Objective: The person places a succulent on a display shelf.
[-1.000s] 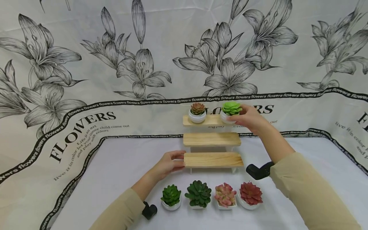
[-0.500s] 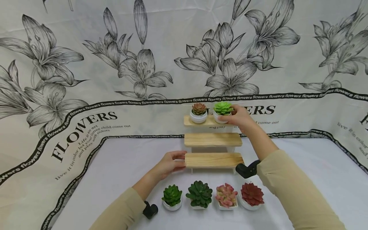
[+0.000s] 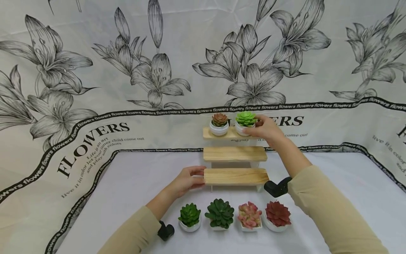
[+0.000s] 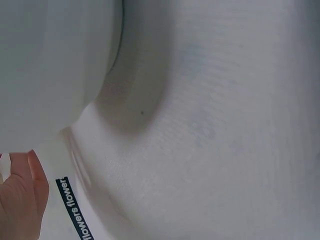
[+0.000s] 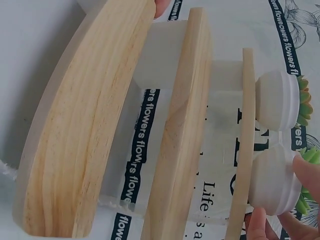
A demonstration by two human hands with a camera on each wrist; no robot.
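Note:
A three-tier stand with wooden shelves (image 3: pixel 235 154) is in the middle of the head view. My right hand (image 3: pixel 268 130) grips the white pot (image 5: pixel 272 185) of a bright green succulent (image 3: pixel 245 119), which sits at the top shelf (image 5: pixel 244 150). To its left on that shelf is a brown-red succulent (image 3: pixel 219 120) in a similar pot. My left hand (image 3: pixel 187 181) holds the left end of the lowest shelf (image 3: pixel 236 176) between thumb and fingers. In the left wrist view, part of the left hand (image 4: pixel 20 200) shows at the lower left edge.
In front of the stand stands a row of potted succulents: a green one (image 3: pixel 189 215), a dark green one (image 3: pixel 220 214), a pink one (image 3: pixel 249 215) and a red one (image 3: pixel 277 214). White cloth (image 3: pixel 133 183) covers the table, with a flower-print cloth (image 3: pixel 158 130) hanging behind.
My right hand has shifted left along the top shelf with the bright green succulent, now closer to the brown-red one. My left hand keeps its place on the lowest shelf.

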